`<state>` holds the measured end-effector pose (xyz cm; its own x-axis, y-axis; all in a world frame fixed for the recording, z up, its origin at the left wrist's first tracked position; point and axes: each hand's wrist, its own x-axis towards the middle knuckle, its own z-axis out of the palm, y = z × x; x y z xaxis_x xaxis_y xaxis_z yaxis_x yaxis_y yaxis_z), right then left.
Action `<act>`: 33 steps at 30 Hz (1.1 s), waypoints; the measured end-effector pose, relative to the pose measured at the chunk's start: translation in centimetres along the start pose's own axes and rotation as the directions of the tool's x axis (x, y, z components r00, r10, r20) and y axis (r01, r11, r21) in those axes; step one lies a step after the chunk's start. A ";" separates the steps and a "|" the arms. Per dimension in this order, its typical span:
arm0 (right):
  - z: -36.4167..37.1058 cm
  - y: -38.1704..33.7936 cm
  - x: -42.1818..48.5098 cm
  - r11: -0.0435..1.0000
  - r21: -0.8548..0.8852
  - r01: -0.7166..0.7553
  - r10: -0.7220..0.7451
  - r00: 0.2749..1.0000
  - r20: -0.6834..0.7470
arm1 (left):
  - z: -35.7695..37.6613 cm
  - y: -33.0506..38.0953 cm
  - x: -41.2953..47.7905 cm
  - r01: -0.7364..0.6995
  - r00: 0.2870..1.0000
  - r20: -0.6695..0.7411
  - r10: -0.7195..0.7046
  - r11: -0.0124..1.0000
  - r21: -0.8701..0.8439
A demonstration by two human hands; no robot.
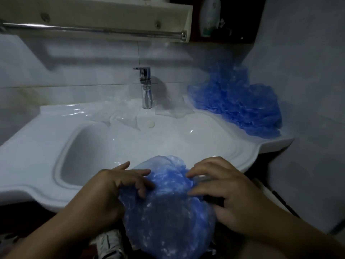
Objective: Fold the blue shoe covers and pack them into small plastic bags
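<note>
shoe cover (168, 212) stretched between left hand (112, 189) and right hand (225, 193) grip

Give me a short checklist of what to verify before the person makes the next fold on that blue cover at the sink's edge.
1. Both hands on the cover: left hand and right hand both hold the blue shoe cover: ok.
2. Cover folded small enough for a bag: it is spread wide and hangs over the sink front rim: not ok.
3. Bags available: clear plastic bags lie beside the faucet: ok.
4. More covers waiting: pile of shoe covers on the right ledge: ok.
5. Basin dry: cannot tell.
</note>
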<state>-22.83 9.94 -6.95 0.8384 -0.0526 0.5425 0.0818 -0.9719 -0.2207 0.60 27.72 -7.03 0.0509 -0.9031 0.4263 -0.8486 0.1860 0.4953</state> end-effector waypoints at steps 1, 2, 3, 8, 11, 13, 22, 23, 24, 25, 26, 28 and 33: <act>0.3 0.1 0.1 1.000 0.003 -0.015 0.015 0.999 -0.036 | 0.0 0.3 0.1 0.017 1.000 -0.005 -0.017 1.000 0.018; 0.3 0.4 0.2 0.998 0.029 -0.052 0.054 0.997 -0.061 | -0.1 0.0 0.4 0.025 0.999 -0.023 -0.025 1.000 0.012; 0.2 0.7 0.2 0.991 0.083 -0.106 0.112 0.991 -0.075 | -0.2 0.0 0.5 0.044 0.999 -0.022 -0.044 0.999 0.001; -0.2 1.4 0.2 0.915 0.298 -0.273 0.311 0.946 -0.087 | -0.8 0.5 -0.1 0.096 0.995 -0.039 -0.096 0.995 -0.013; -0.1 0.8 0.1 0.888 0.361 -0.284 0.356 0.922 -0.152 | -0.7 1.9 -0.9 0.074 0.990 -0.125 -0.067 0.996 0.050; -0.1 0.6 0.1 0.885 0.385 -0.262 0.349 0.920 -0.177 | -0.5 1.7 -0.7 0.008 0.991 -0.134 0.004 0.996 0.088; -2.1 1.1 1.0 0.655 0.677 -0.335 0.349 0.929 0.123 | 0.0 0.3 0.1 0.122 0.988 -0.099 -0.116 0.991 0.062; -2.5 1.3 1.3 0.640 0.674 -0.368 0.373 0.916 0.146 | -0.2 0.5 0.1 0.121 0.987 -0.110 -0.114 0.991 0.058; -2.7 1.6 1.6 0.645 0.650 -0.403 0.400 0.902 0.163 | -0.3 0.7 0.1 0.127 0.987 -0.108 -0.121 0.991 0.049; -2.9 1.8 1.9 0.658 0.610 -0.441 0.428 0.886 0.179 | -0.5 1.0 0.0 0.140 0.986 -0.096 -0.137 0.990 0.028; -3.0 1.9 2.2 0.667 0.575 -0.473 0.452 0.871 0.192 | -0.6 1.3 0.0 0.175 0.981 -0.090 -0.174 0.985 -0.001; -2.9 1.7 2.8 0.658 0.547 -0.518 0.494 0.844 0.206 | -0.6 1.4 -0.2 0.252 0.964 -0.082 -0.253 0.967 -0.022; -1.1 1.4 4.0 0.676 0.347 -0.650 0.659 0.744 0.111 | 0.1 1.9 0.6 0.425 0.874 -0.242 -0.422 0.904 -0.041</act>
<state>-19.96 8.13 -4.17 0.7370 -0.6545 0.1684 -0.3030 -0.5427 -0.7834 -1.05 27.51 -5.97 0.5300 -0.7740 0.3466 -0.7239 -0.2000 0.6602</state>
